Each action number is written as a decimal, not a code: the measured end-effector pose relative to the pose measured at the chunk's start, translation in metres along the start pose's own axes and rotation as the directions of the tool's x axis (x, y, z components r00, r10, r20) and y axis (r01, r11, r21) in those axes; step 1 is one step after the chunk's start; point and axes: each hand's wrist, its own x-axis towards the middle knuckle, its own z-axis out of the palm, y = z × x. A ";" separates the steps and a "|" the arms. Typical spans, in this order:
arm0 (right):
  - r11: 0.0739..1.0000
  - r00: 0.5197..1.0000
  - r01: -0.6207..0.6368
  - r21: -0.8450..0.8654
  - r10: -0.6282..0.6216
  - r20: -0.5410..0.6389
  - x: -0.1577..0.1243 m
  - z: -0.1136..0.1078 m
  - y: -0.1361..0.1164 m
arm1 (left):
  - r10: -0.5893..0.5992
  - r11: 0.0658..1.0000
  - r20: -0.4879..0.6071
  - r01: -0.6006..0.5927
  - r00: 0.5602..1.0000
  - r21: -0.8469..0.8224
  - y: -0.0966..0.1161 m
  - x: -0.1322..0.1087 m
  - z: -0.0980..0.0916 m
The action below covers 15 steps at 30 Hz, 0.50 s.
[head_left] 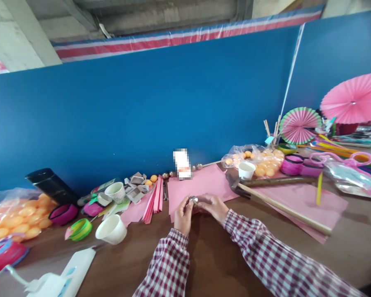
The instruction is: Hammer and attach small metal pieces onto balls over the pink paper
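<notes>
A small shiny silver ball (193, 200) is held between my two hands, over the near edge of a pink paper sheet (208, 185). My left hand (183, 215) grips it from the left, with thumb and fingers closed. From the right, the closed fingers of my right hand (215, 209) pinch its other side. Their tips are partly hidden around the ball. Beyond the hands, several similar metal balls (199, 166) lie along the back of the pink paper, near a white blurred-out item (182, 164) at the blue partition.
On the left are a white bowl (111, 229), a paper cup (116, 192), a power strip (77, 270) and bagged orange balls (21, 214). A hammer (235, 185), a wooden stick (284, 208), a small white cup (246, 170) and pink scissors (361, 159) lie right. A blue partition (142, 107) stands behind.
</notes>
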 end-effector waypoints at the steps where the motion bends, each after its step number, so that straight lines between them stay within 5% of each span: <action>1: 1.000 1.000 -0.003 0.003 0.003 0.003 0.000 0.000 0.000 | 0.002 1.000 0.001 -0.002 1.000 0.001 -0.001 0.000 0.000; 15: 0.999 0.999 -0.028 0.028 0.030 -0.040 0.000 0.001 0.001 | -0.051 0.994 0.001 0.051 0.999 -0.097 0.002 -0.002 0.002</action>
